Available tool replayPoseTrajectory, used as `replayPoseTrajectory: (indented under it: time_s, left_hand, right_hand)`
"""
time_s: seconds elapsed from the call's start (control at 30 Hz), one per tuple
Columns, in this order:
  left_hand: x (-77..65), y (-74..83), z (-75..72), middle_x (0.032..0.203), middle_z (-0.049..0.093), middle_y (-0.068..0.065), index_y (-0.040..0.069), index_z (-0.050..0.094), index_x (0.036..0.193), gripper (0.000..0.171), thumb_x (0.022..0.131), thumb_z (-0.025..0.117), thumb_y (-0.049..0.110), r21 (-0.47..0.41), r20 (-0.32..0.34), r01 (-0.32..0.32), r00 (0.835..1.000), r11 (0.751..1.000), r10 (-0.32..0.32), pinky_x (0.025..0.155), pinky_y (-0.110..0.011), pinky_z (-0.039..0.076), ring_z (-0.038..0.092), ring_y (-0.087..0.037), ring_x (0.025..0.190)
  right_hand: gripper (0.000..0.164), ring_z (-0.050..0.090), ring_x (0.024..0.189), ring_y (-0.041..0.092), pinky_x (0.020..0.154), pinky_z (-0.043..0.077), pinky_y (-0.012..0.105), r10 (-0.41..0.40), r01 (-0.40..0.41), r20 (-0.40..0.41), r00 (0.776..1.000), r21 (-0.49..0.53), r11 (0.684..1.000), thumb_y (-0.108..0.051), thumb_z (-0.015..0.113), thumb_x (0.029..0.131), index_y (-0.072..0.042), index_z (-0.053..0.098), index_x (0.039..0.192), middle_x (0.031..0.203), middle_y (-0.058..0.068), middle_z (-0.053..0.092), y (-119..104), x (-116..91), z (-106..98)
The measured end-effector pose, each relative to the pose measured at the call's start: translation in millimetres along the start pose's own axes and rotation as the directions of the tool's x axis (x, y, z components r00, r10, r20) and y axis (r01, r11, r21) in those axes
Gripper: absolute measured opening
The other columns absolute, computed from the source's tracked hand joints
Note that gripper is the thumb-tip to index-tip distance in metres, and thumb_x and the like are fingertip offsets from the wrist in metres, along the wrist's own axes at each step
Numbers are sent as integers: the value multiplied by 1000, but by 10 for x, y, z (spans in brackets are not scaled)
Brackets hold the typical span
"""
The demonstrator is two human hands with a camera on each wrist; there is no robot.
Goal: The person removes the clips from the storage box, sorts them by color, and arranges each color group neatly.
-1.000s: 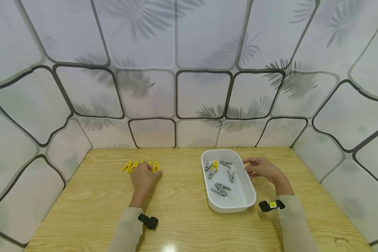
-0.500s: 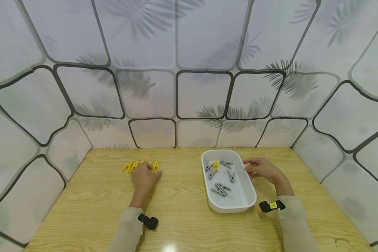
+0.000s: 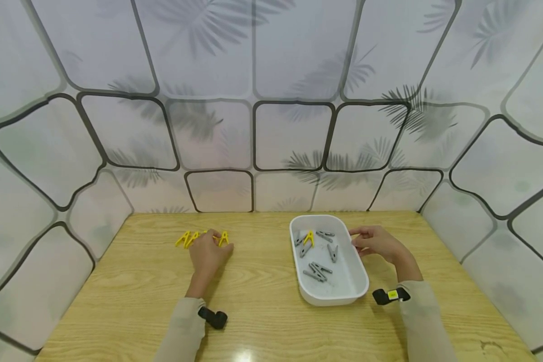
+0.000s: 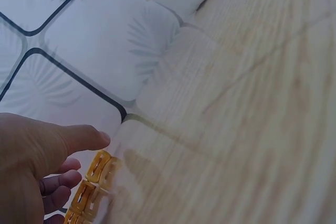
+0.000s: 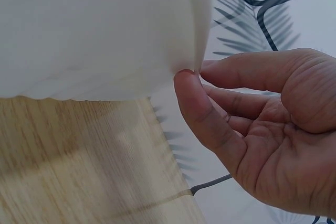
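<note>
Left hand [image 3: 209, 251]: shifted slightly right; thumb and fingers apart at yellow clips [image 4: 84, 195], left of head frame's centre;
Right hand [image 3: 378, 245]: pinching white tray [image 3: 346, 279], right of centre; unmoved;
Upshot: apparently no clip lifted yet

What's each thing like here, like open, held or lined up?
White rectangular plastic tub: upright, open on top, partly filled.
Grey A-shaped clips: scattered inside the tub.
Yellow A-shaped clips: in a row on the wooden table.
One yellow clip: in the tub, among grey ones.
Left hand: over the row; gripping or not, unclear.
Right hand: fingertips pinching tub's edge.
</note>
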State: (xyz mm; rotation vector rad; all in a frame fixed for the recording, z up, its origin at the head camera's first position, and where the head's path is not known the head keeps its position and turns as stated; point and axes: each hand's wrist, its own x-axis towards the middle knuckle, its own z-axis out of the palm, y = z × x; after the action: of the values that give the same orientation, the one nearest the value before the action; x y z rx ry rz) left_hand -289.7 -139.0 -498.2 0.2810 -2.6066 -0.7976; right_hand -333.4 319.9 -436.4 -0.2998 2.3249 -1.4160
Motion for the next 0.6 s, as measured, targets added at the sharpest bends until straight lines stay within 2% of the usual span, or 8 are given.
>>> replayPoseTrajectory:
  time_s: [0.3,0.6]
  left_hand:
    - [19,-6,-9,81,69,-8,6,72,105,38,81,84,32,-26,-18,-1,1000,1000,0,63,-37,45,60,-22,67]
    - [30,-9,8,77,71,-9,5,74,100,33,82,85,30,-44,-70,-63,996,997,60,57,-32,43,60,-20,61]
  right_hand:
    - [52,70,82,14,76,61,36,-9,9,4,1000,13,1000,-10,59,102,16,42,145,103,13,74,-24,-26,13]
    - [52,70,84,13,77,61,35,-22,22,0,1000,5,1000,-10,59,102,15,44,144,103,13,75,-1,3,25]
